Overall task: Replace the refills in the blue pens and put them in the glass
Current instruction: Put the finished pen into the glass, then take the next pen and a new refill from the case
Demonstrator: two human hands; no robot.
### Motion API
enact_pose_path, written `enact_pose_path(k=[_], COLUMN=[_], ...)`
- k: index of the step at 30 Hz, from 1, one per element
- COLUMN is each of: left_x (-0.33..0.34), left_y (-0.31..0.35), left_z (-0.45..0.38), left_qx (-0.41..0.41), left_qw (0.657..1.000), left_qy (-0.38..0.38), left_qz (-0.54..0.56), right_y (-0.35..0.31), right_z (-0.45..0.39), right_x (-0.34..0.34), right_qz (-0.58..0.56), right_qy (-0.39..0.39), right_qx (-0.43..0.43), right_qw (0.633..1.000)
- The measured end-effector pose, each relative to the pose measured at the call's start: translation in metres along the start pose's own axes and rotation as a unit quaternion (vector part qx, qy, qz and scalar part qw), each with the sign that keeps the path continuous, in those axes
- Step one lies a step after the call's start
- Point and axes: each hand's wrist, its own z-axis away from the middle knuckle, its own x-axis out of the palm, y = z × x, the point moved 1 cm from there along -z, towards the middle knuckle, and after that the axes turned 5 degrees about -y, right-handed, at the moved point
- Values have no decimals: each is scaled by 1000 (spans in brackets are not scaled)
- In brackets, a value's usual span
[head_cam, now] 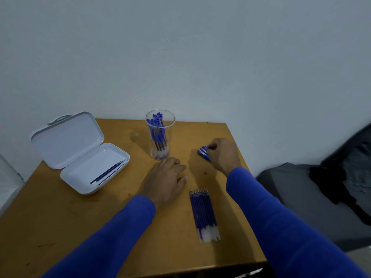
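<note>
While the head view looks down on a brown wooden table (84,221), the left hand (165,180) is seen resting palm-down on the tabletop just in front of the clear cylindrical glass (160,135), its fingers straight and held close together, nothing gripped. The right hand (222,154) is observed to the right of the glass, its fingers curled and pinching a small cluster of blue capped pens (203,153) lying on the table. More blue pens are noted standing upright inside the glass. A bundle of blue-inked refills (203,214) lies between the two blue sleeves. An open white plastic case (80,151) at the left holds two dark refills (107,173).
</note>
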Motion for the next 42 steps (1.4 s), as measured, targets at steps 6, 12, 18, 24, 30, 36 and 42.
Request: enact_pose_path(k=[6,12,18,24,30,36,42], left_x=[14,27,25,24,14,-2,-20], left_y=[21,12,15,15,11,4,-2], left_z=[-23,-23,-21,-21,-12,34,96], left_qx=[7,-5,-14,-15,-40,-67,-63], left_qw=[1000,1000,1000,1000,986,956,950], left_qy=[-3,-7,-1,-2,80,127,110], left_qz=[1,-2,-6,-1,139,255,284], right_y=[36,47,46,38,19,-12,-44], right_z=[2,5,8,1,27,74,128], right_x=[12,26,36,34,22,25,52], right_qz=[97,117,95,112,-5,-269,-394], right_qy=[-64,-43,-30,-87,-84,-117,-252], right_qx=[25,13,19,16,12,33,58], right_qw=[993,992,995,990,996,955,882])
